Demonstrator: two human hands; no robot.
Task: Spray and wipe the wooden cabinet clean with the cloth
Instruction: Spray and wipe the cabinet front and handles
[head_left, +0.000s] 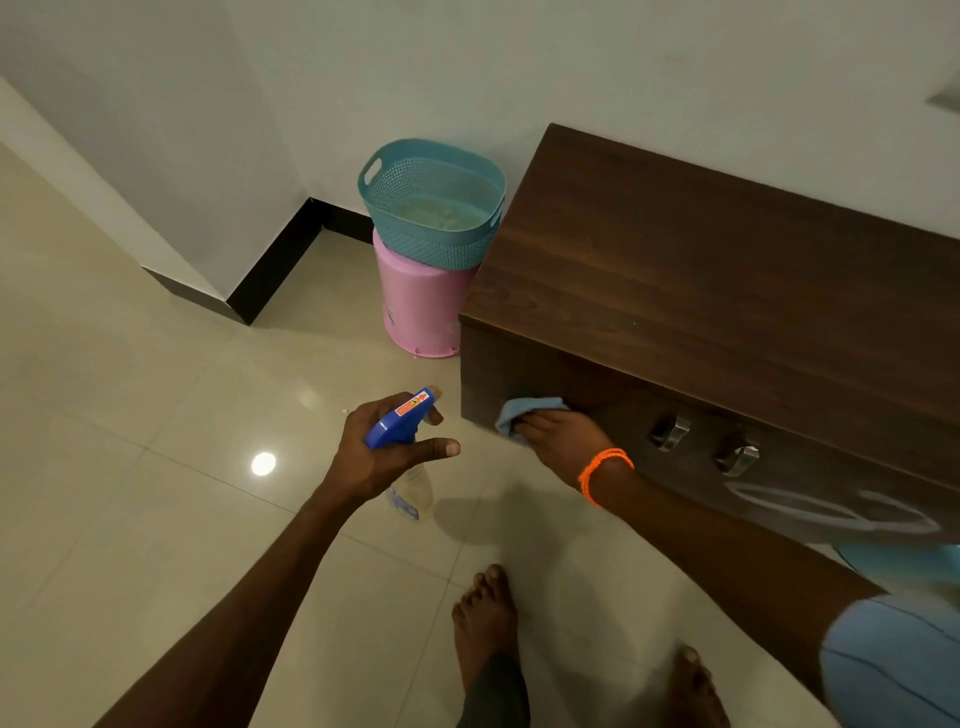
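The dark wooden cabinet (701, 291) stands against the wall on the right, with two metal handles on its front. My right hand (563, 439) holds a light blue cloth (524, 410) and presses it against the cabinet's front near its left corner. My left hand (384, 449) grips a clear spray bottle (408, 467) with a blue trigger head. It hangs above the floor, left of the cabinet, nozzle pointing toward the cabinet. The index finger sticks out straight under the head.
A teal basket (431, 202) sits on top of a pink bucket (421, 306) right beside the cabinet's left end, in the wall corner. Glossy beige floor tiles (156, 415) spread to the left. My bare feet (485, 623) stand below the hands.
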